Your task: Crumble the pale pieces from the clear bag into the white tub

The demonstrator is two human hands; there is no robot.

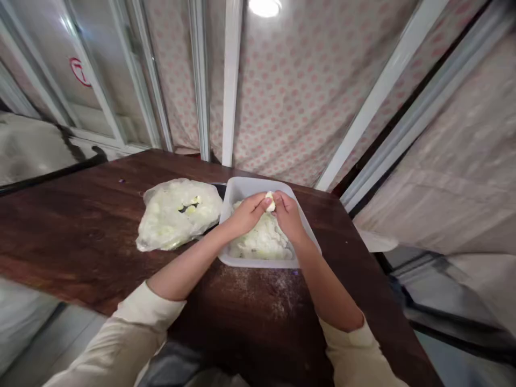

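A small pale yellow-white piece [270, 201] is pinched between the fingertips of both hands, above a white rectangular tub [262, 263]. My left hand [250, 212] closes on it from the left, and my right hand [287, 212] from the right. Inside the tub lies a heap of whitish crumbly pieces [264, 236], partly hidden by my hands and forearms. To the left of the tub, a clear plastic bag [165, 215] full of similar pale pieces lies on the dark wooden table [100, 231]. A dark gap shows in the middle of the bag.
White powder or crumbs [278, 301] are scattered on the table in front of the tub. A dark object edge shows between bag and tub. Behind the table stand white metal frames [231, 80] and a pink-dotted curtain [290, 107].
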